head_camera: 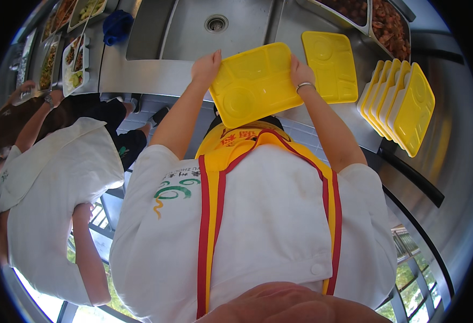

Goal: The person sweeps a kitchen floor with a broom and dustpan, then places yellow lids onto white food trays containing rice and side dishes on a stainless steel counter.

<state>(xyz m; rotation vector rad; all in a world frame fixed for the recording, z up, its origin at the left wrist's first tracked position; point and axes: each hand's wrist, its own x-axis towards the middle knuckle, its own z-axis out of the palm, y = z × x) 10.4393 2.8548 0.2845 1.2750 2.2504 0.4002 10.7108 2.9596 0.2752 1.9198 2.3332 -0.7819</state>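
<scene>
Both hands hold a yellow plastic compartment-tray lid (256, 82) up in front of my body, tilted, over the front edge of the steel counter. My left hand (206, 68) grips its left edge. My right hand (302, 74), with a bracelet at the wrist, grips the right edge. Whether a white tray sits under this lid is hidden. Just beyond my right hand, another yellow lid (335, 66) lies flat on the counter. Farther right stands a stack of white meal trays with yellow lids (414, 109).
Ahead is a steel sink (220, 44) with a drain, a blue cloth (117, 26) to its left. Food pans (390, 30) stand at the far right, others (49, 60) at the left. Beside me, a co-worker (59, 173) in white stands near a filled white compartment tray (75, 66).
</scene>
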